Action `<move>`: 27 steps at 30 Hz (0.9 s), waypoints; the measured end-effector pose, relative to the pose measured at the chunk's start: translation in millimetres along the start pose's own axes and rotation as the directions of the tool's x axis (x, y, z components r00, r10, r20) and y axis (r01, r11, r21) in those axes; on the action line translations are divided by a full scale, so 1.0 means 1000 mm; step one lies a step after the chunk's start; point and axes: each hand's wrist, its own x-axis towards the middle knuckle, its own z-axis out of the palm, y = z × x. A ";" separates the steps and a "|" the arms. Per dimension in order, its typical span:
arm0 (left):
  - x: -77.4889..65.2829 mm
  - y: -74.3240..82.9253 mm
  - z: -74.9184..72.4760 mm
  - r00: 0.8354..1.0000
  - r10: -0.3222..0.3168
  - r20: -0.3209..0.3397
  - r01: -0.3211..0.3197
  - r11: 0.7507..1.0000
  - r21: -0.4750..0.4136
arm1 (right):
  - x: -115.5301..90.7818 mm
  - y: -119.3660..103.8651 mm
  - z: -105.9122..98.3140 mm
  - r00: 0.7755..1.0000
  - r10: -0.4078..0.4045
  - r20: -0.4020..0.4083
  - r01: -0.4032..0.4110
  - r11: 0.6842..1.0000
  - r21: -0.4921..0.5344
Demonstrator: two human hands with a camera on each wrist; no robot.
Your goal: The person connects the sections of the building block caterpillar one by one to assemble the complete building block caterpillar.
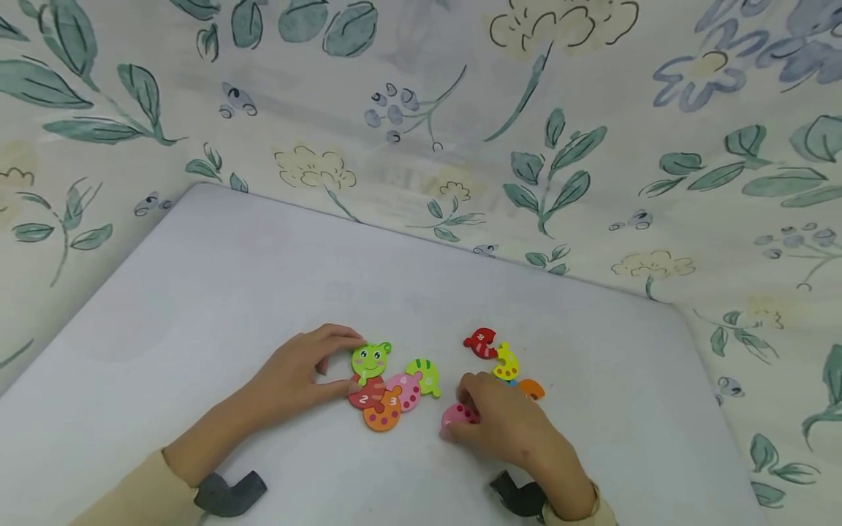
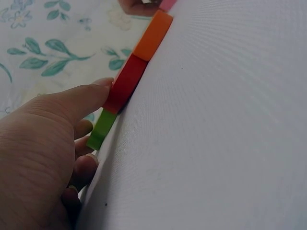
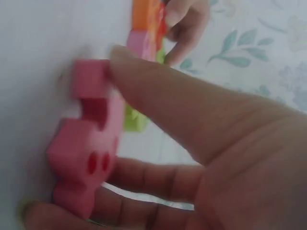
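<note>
A caterpillar puzzle lies partly joined on the white table: green face piece (image 1: 370, 361), red piece 2 (image 1: 364, 395), orange piece 3 (image 1: 381, 418), pink piece 4 (image 1: 409, 393) and green piece 5 (image 1: 427, 376). My left hand (image 1: 296, 376) holds its left side, a finger at the face piece and the thumb on the red piece's edge (image 2: 127, 84). To the right, my right hand (image 1: 506, 418) pinches a pink dotted puzzle piece (image 3: 88, 153) between thumb and fingers. That piece is close over the table, apart from the green end, its notch and knob showing in the right wrist view.
Beyond my right hand lie a red piece (image 1: 483, 342), a yellow piece (image 1: 506, 364), an orange piece (image 1: 531, 389) and a mostly hidden blue one (image 1: 509, 382). Floral cloth (image 1: 421, 131) rises behind the white table (image 1: 263, 270). Dark wrist-worn mounts (image 1: 230, 495) sit near both sleeves.
</note>
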 end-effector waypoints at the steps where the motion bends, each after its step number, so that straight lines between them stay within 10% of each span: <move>1: 0.000 0.000 0.000 1.000 -0.001 0.001 0.001 1.000 0.001 | 0.002 0.002 0.001 1.000 0.021 -0.017 -0.021 1.000 0.012; 16: 0.001 0.000 0.002 1.000 -0.016 0.009 0.016 1.000 0.007 | -0.014 0.017 -0.019 0.999 -0.001 -0.035 -0.002 0.995 -0.096; 27: 0.001 0.000 0.001 1.000 -0.027 0.015 0.026 0.999 0.024 | -0.011 0.061 -0.049 0.989 0.081 -0.125 -0.078 0.996 0.031</move>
